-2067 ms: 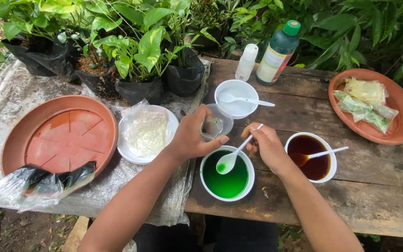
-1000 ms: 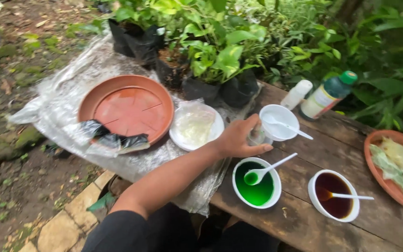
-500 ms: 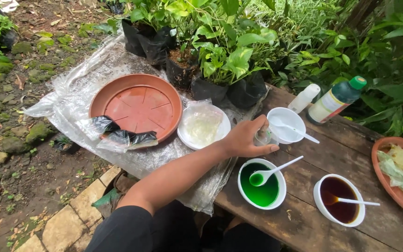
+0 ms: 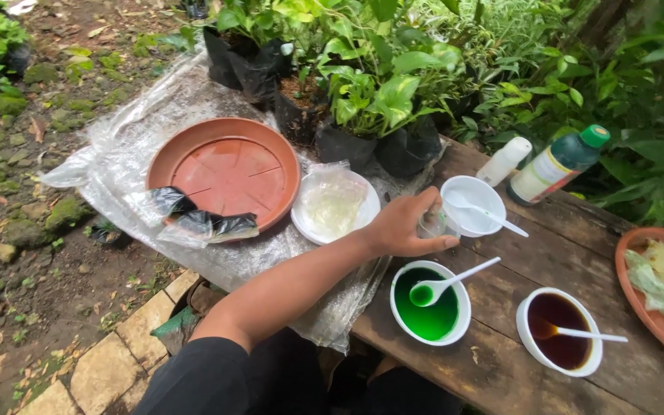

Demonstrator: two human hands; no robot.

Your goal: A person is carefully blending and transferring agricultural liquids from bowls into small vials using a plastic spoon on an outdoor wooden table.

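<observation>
Head cam: left hand (image 4: 403,225) has its grip wrapped round a small clear cup (image 4: 433,223), w/ the empty white bowl (image 4: 472,206) touching it just beyond. Green bowl (image 4: 429,312) and brown bowl (image 4: 563,330), both below the grip, look mixed already, spoons in; clear cup looks empty so far. Right hand's out of shot.

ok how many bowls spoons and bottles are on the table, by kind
White bowls: 3, one empty, one with green liquid, one with brown liquid
White spoons: 3, one in each bowl
Bottles: 2, one white, one green-capped
Total: 8
</observation>
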